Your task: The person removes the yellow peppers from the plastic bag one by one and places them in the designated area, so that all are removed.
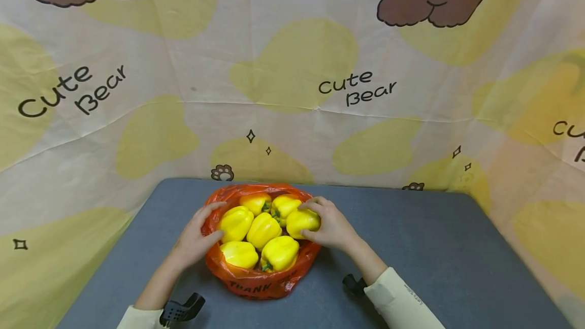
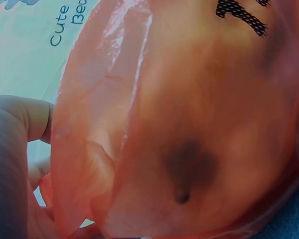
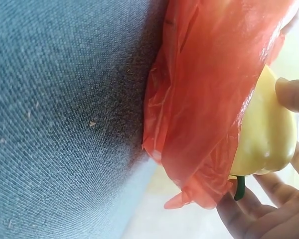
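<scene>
A red plastic bag [image 1: 262,288] stands on the table with its mouth wide, holding several yellow bell peppers [image 1: 263,231]. The right hand [image 1: 331,225] grips the pepper at the bag's right side [image 1: 302,222], thumb in front and fingers behind; in the right wrist view this pepper [image 3: 266,129] rises above the bag's edge, its green stem pointing down in the picture. At the bag's left rim lies the left hand [image 1: 194,237], fingers and thumb bent round the rim. The left wrist view shows its fingers [image 2: 32,117] behind the translucent bag [image 2: 214,109].
A blue-grey table [image 1: 411,253] carries the bag near its middle. Behind it hangs a cream and yellow cloth [image 1: 292,65] with printed bears and lettering. Dark straps sit at both wrists, below light sleeves [image 1: 402,298].
</scene>
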